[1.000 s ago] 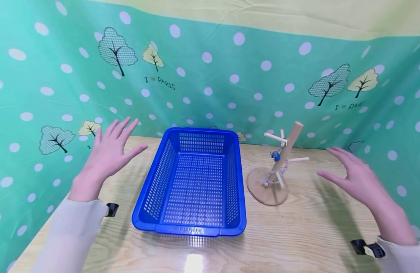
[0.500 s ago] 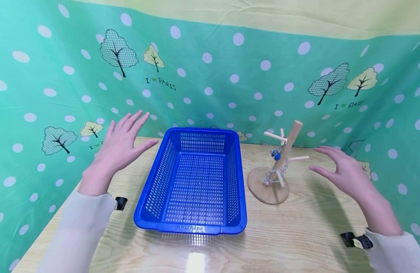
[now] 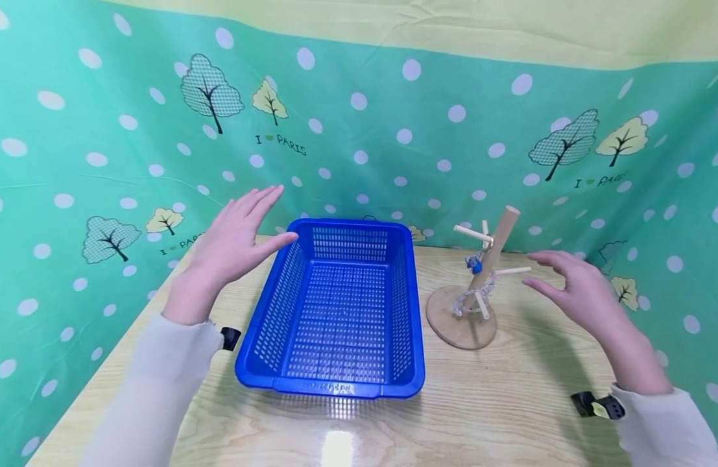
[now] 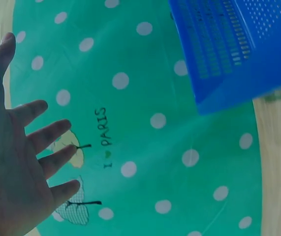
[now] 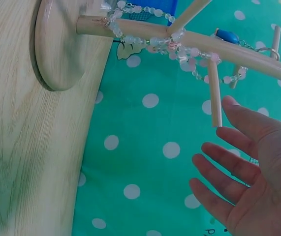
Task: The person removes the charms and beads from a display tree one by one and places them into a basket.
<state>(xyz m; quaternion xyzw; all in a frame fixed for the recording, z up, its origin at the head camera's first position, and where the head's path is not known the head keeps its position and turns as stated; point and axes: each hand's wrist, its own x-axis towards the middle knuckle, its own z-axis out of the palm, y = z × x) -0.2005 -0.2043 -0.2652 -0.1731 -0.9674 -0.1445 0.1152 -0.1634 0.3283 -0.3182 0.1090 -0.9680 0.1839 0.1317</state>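
A blue plastic basket (image 3: 344, 305) with slotted sides stands on the table. To its right rises a wooden peg stand (image 3: 502, 227) on a round base. A keychain with a blue charm (image 3: 474, 264) hangs from an upper peg. Pink and clear bead bracelets (image 5: 179, 44) hang on the lower pegs in the right wrist view. My left hand (image 3: 227, 243) hovers above the basket's left edge, fingers straight and thumb spread, holding nothing. Just right of the stand, my right hand (image 3: 583, 292) is held in the air, fingers extended near a peg, with nothing in it.
Light wood table (image 3: 452, 421) lies under the basket and stand. A green polka-dot cloth (image 3: 359, 130) with printed trees closes off the back and both sides. Each wrist wears a black strap mount (image 3: 597, 405).
My left hand has moved right, toward the basket. My right hand has drifted left, closer to the stand. Basket and stand only shift slightly with the head view.
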